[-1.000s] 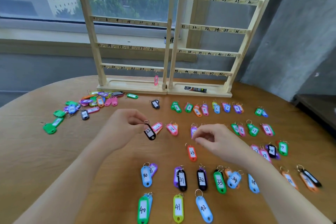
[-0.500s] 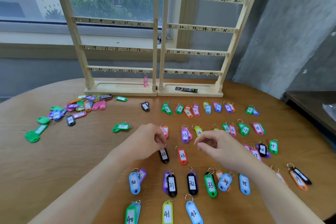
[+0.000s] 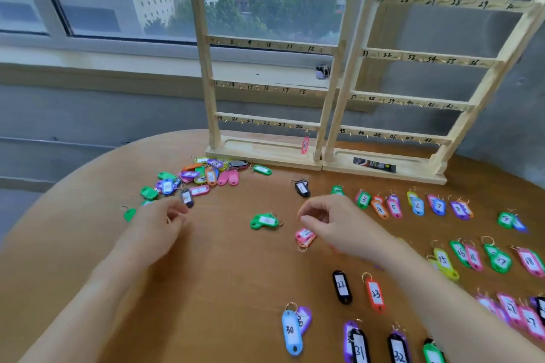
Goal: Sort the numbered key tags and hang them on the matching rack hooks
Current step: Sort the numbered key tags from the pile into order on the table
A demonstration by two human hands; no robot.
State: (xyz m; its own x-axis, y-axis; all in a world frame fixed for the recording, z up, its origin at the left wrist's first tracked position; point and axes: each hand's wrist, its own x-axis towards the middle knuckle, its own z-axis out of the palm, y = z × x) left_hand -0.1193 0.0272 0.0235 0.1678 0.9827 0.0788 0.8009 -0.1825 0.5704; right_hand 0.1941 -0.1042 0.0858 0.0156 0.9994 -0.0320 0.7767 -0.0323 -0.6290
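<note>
Two wooden key racks (image 3: 336,103) with numbered hooks stand at the table's far side; one pink tag (image 3: 305,145) hangs at hook 24. Sorted numbered tags lie in rows on the right. The black tag 22 (image 3: 342,286) lies beside the red tag 23 (image 3: 375,294). An unsorted pile of tags (image 3: 203,175) sits at the left. My left hand (image 3: 157,227) hovers near that pile, fingers loosely curled, holding nothing. My right hand (image 3: 333,222) hovers mid-table with curled fingers and nothing visible in them, above a pink tag (image 3: 304,236). A green tag (image 3: 264,221) lies between my hands.
The round wooden table (image 3: 88,244) ends at a curved edge on the left. A small black packet (image 3: 374,164) lies in the right rack's base tray. A window and sill run behind the racks, and a grey wall stands to the right.
My left hand set the black tag 22 down beside tag 23, let go and moved left toward the pile. My right hand moved up toward the middle. The camera turned left.
</note>
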